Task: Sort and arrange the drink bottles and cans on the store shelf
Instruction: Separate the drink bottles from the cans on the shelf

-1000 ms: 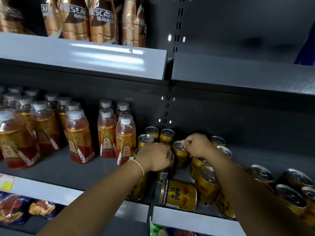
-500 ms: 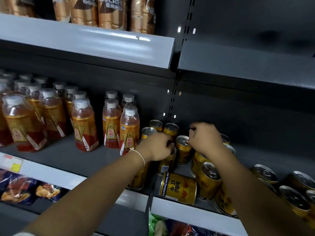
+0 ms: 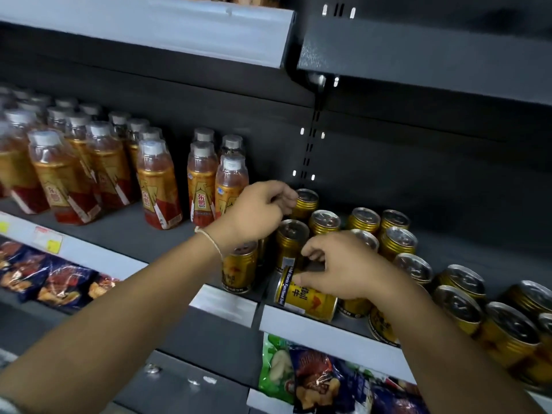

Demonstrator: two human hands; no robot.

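Gold tin, tipped can: a Red Bull can (image 3: 306, 295) lies on its side at the front lip of the dark grey metal shelf (image 3: 134, 234), long axis running left to right, one end facing left, label text sideways.
Left block: orange-gold energy drink bottles (image 3: 98, 165) with grey caps stand upright in rows on the left half of the shelf, leaning in the wide lens.
Nearer pair: a small group of the same bottles (image 3: 206, 180) stands apart, just left of the cans.
Left hand (image 3: 254, 213): fingers curled, fingertips touching the rim of the back can (image 3: 306, 200) near the rear panel; whether it truly pinches it I cannot tell. A pale cord bracelet (image 3: 209, 239) sits on the wrist.
Under the left wrist: one upright gold can (image 3: 240, 267) at the shelf edge, partly hidden by the hand.
Right hand (image 3: 340, 265): fingers and thumb curled over the top of the tipped can, gripping it from above.
In the way: upright gold cans (image 3: 324, 222) crowd close behind and right of the tipped can, some touching each other; another can beneath the right forearm is half hidden.
Right run: more gold cans (image 3: 460, 306) with silver lids line the front toward the right edge.
Surface: shelf fronted by a white price strip (image 3: 328, 333); a slotted upright (image 3: 310, 150) splits the two bays.
Below: snack packets (image 3: 53, 279) at left, a green and a dark blue packet (image 3: 301, 372) at centre.
Above: a pale shelf edge (image 3: 149, 25) left, a dark one right.
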